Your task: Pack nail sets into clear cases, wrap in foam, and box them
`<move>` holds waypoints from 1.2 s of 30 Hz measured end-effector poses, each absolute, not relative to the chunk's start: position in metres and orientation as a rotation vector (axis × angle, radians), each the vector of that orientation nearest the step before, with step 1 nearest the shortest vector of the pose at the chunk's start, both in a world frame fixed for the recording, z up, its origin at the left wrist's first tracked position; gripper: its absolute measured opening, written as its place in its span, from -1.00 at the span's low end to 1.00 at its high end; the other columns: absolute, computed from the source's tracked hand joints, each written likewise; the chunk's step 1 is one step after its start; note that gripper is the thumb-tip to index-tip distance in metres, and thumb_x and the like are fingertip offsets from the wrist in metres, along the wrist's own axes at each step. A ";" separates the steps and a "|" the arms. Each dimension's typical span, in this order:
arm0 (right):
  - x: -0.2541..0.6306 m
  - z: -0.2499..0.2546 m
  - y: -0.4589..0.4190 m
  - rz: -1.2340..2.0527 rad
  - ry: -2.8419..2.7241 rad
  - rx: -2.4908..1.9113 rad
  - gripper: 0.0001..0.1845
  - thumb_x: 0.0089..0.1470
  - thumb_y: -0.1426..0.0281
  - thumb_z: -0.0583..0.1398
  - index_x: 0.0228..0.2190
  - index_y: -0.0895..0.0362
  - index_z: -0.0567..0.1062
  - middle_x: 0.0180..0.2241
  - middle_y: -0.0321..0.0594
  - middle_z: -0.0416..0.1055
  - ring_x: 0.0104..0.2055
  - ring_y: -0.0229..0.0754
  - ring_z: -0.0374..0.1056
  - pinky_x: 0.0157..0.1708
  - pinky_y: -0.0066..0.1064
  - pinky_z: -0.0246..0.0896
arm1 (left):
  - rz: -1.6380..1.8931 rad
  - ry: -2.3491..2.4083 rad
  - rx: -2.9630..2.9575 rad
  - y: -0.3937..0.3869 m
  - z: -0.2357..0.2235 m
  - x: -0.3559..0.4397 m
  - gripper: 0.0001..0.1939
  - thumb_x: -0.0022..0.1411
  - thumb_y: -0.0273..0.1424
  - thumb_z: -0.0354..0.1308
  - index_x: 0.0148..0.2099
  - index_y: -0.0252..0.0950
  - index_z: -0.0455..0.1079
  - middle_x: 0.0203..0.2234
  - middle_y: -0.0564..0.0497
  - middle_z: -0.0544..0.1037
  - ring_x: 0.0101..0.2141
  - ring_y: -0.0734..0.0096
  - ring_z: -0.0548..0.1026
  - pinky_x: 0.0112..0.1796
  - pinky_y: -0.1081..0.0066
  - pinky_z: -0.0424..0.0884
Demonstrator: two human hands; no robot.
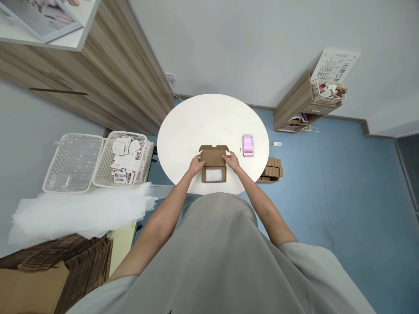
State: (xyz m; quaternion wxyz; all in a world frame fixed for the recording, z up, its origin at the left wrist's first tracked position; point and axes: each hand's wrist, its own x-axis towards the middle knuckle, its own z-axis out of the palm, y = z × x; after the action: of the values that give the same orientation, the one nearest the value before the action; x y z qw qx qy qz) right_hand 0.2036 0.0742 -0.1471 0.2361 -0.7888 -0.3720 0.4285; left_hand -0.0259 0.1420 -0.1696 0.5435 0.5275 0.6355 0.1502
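Note:
A small brown cardboard box [214,156] rests on the white round table [193,126] near its front edge, its lid raised and its tuck flap pointing away from me. Inside the box lies a white wrapped bundle [214,175]. My left hand [196,165] grips the left edge of the lid, thumb on the inner face. On the opposite side, my right hand [232,161] pinches the lid's right edge. To the right of the box, a pink phone-like item [248,145], partly pixelated, lies on the tabletop.
At left stand a basket of printed cards [144,150], a basket of clear bags [73,136], white sheets [85,209] and flattened cardboard [32,288]. Small brown boxes [273,168] sit right of the table. A wooden cabinet [294,102] stands by the wall.

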 end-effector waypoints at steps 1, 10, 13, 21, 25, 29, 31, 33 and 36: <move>0.205 -0.144 0.072 1.157 -1.042 -2.128 -0.24 0.39 0.19 0.22 0.45 0.18 0.18 0.21 0.02 0.57 0.22 -0.05 0.52 0.24 -0.29 0.36 | 0.371 1.493 1.278 0.141 -0.168 -0.027 -0.34 0.09 -0.42 0.34 0.27 -0.35 0.47 0.06 -0.23 0.69 0.07 0.01 0.63 0.12 0.15 0.53; 0.204 -0.127 0.040 1.002 -1.340 -1.911 -0.34 0.42 0.23 0.13 0.46 0.05 0.26 0.29 -0.01 0.48 0.07 -0.03 0.56 0.14 -0.22 0.48 | 0.589 1.373 1.152 0.116 -0.171 -0.029 0.02 0.28 -0.50 0.27 0.64 -0.36 -0.14 0.34 -0.35 0.47 0.28 0.07 0.50 0.28 0.12 0.43; 0.202 -0.131 0.024 0.939 -1.420 -1.879 -0.38 0.44 0.20 0.09 0.42 0.08 0.31 0.32 0.03 0.42 0.08 -0.01 0.54 0.13 -0.19 0.50 | 0.674 1.319 1.184 0.100 -0.181 -0.031 -0.01 0.32 -0.45 0.26 0.64 -0.30 -0.15 0.34 -0.30 0.47 0.32 0.08 0.48 0.33 0.09 0.39; 0.190 -0.158 -0.025 0.875 -1.784 -2.021 -0.27 0.25 0.49 0.10 0.43 0.16 0.28 0.43 0.03 0.27 0.36 0.14 0.34 0.25 -0.01 0.43 | 0.527 1.349 1.675 0.049 -0.203 -0.047 -0.19 0.14 -0.55 0.24 0.46 -0.22 0.36 0.41 -0.14 0.43 0.41 -0.06 0.37 0.44 -0.04 0.27; 0.188 -0.168 -0.042 0.971 -1.901 -2.095 -0.20 0.22 0.53 0.14 0.46 0.18 0.22 0.56 -0.01 0.03 0.46 0.11 0.23 0.26 -0.09 0.42 | 0.413 1.260 1.784 0.026 -0.209 -0.051 -0.07 0.15 -0.51 0.30 0.56 -0.25 0.20 0.54 -0.14 0.20 0.49 -0.06 0.23 0.46 0.01 0.23; 0.191 -0.162 -0.051 0.992 -1.926 -2.158 -0.19 0.30 0.44 0.17 0.49 0.20 0.10 0.51 0.08 0.14 0.36 0.14 0.35 0.11 -0.14 0.46 | 0.376 1.312 1.825 0.008 -0.205 -0.055 -0.05 0.20 -0.49 0.30 0.59 -0.27 0.12 0.56 -0.16 0.14 0.49 -0.02 0.22 0.43 0.08 0.26; 0.191 -0.156 -0.054 1.003 -1.915 -2.229 -0.30 0.37 0.39 0.13 0.46 0.17 0.16 0.34 0.08 0.41 0.20 0.13 0.48 0.01 -0.17 0.45 | 0.350 1.372 1.822 0.001 -0.199 -0.058 -0.15 0.24 -0.50 0.28 0.55 -0.22 0.21 0.49 -0.15 0.30 0.43 -0.05 0.34 0.39 0.07 0.31; 0.191 -0.152 -0.056 1.023 -1.933 -2.316 -0.47 0.41 0.39 0.08 0.35 0.11 0.31 0.12 0.00 0.59 0.03 0.10 0.55 -0.06 -0.22 0.41 | 0.288 1.413 1.810 -0.003 -0.193 -0.061 -0.31 0.29 -0.50 0.24 0.45 -0.18 0.37 0.33 -0.15 0.52 0.29 -0.12 0.51 0.29 0.05 0.40; 0.188 -0.151 -0.057 1.054 -1.993 -2.419 -0.64 0.42 0.42 0.07 0.16 0.06 0.46 -0.07 -0.06 0.65 -0.06 0.08 0.57 -0.10 -0.26 0.33 | 0.180 1.449 1.804 -0.006 -0.187 -0.060 -0.49 0.32 -0.53 0.17 0.28 -0.18 0.52 0.06 -0.15 0.70 0.06 -0.15 0.64 0.12 0.08 0.49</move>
State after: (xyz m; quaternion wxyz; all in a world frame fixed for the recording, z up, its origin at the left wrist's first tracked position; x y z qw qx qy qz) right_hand 0.1880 -0.0575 -0.1509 -0.0826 -0.7291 -0.6006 0.3175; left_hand -0.0604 -0.0064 -0.1866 0.3990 0.7128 0.5724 0.0711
